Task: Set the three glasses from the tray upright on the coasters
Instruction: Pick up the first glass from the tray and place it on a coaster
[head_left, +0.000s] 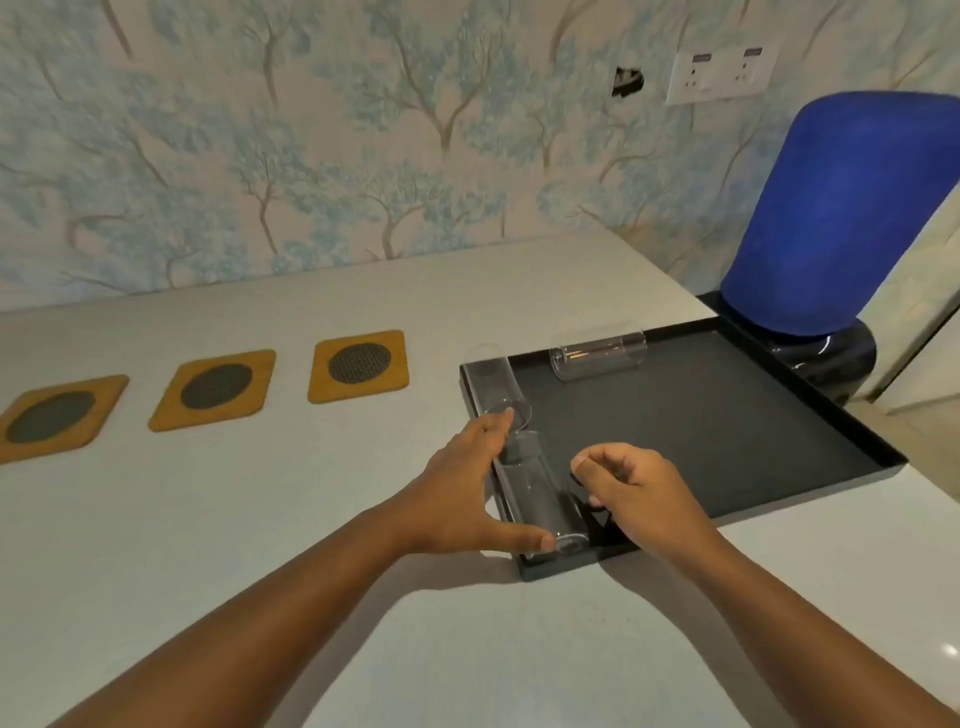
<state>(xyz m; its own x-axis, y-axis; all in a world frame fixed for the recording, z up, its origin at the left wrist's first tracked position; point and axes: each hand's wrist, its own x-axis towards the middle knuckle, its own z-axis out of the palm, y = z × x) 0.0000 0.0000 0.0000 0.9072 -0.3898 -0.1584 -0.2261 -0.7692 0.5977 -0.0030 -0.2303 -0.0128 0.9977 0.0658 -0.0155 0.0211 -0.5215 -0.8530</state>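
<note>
Coasters of square tan wood with dark round mesh centres lie in a row on the pale countertop (260, 519): far-left coaster (54, 417), middle coaster (214, 389), right coaster (358, 365), all bare. Right of them sits the black rectangular tray (727, 415), holding three clear cylindrical glasses on their sides: rear-left glass (496, 387) along the left rim, near glass (540, 499) in line below it, and far glass (597, 356) near the back rim. Left hand (457, 499) spans the near glass, forefinger at its far end, thumb at its base, gripping it. Right hand (634, 493) hovers beside it, fingers loosely curled, holding nothing. Blue rounded container (841, 208) stands beyond the tray
</note>
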